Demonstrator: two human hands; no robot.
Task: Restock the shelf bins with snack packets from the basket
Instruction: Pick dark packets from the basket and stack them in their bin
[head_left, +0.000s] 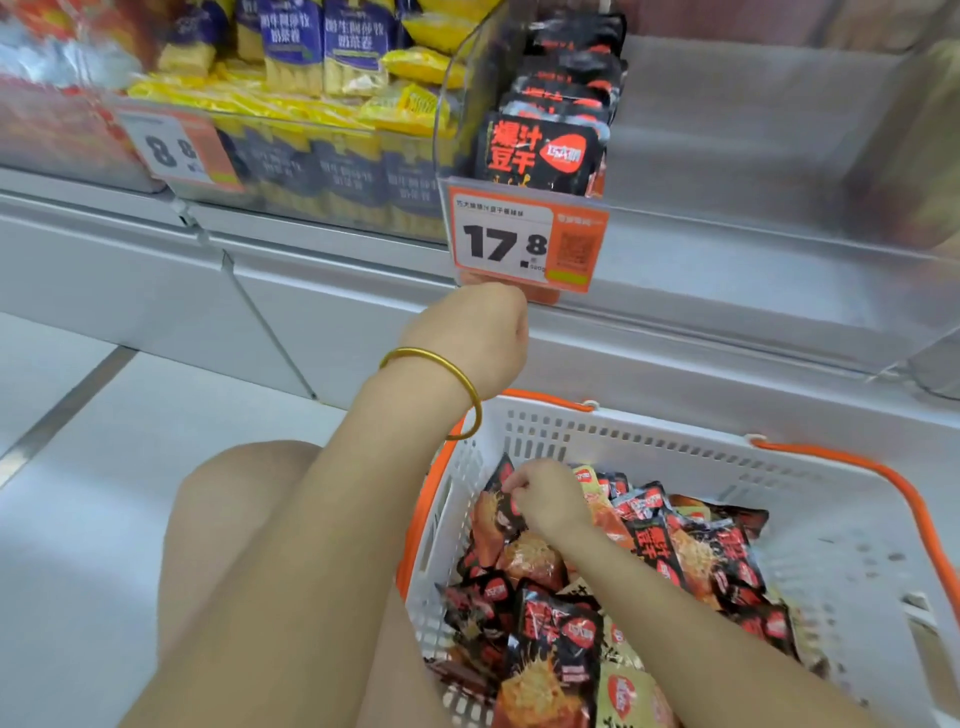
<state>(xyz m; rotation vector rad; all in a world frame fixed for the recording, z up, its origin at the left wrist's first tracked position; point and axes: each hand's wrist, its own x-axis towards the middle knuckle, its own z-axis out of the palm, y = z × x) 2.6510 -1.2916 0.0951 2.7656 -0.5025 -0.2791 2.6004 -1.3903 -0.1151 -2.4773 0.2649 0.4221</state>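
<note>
- Left hand (467, 332) — gold bangle (447, 364) at the wrist — is hovering raised with its fingers curling away from the camera; I cannot tell whether it is holding anything.
- Just above it a price tag (509, 239) is hanging; above that, the clear shelf bin (462, 104) is holding a row of black packets (535, 150).
- Right hand (548, 501), below the left, is reaching into the white basket (649, 441) — pinching a black-and-orange snack packet (491, 514), more lying loose beneath it.
</note>
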